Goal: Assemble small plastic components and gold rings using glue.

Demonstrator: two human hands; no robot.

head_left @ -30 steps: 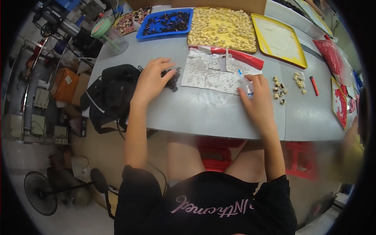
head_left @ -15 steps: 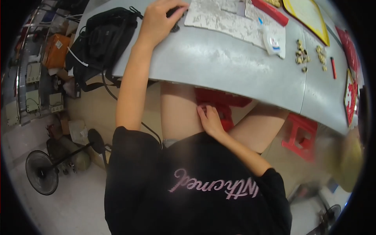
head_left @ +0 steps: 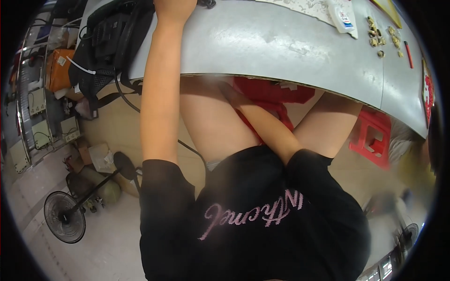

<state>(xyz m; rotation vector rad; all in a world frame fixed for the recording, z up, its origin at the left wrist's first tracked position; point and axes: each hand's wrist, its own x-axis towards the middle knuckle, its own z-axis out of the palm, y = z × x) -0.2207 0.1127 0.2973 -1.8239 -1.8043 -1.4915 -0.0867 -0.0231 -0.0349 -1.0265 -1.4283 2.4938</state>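
Observation:
My left hand [head_left: 172,8] rests on the grey table [head_left: 281,42] at the picture's top edge, next to a small dark object [head_left: 206,3]; most of the hand is cut off. My right hand [head_left: 228,91] is down under the table's front edge, between my legs, at the red stool [head_left: 276,93] I sit on. It is blurred and its fingers are not clear. A white glue bottle [head_left: 341,16] lies on a patterned sheet [head_left: 309,5], with several small beige pieces [head_left: 377,36] beside it.
A black bag [head_left: 108,42] sits on the table's left end, its straps hanging down. A red pen [head_left: 409,54] lies at the right. A second red stool [head_left: 375,136] stands to my right. A floor fan [head_left: 64,216] and boxes [head_left: 58,70] are on the left.
My head has tipped further down, so the table slid to the top. My right hand left the table and dropped under its edge to the stool. My left hand stayed on the table.

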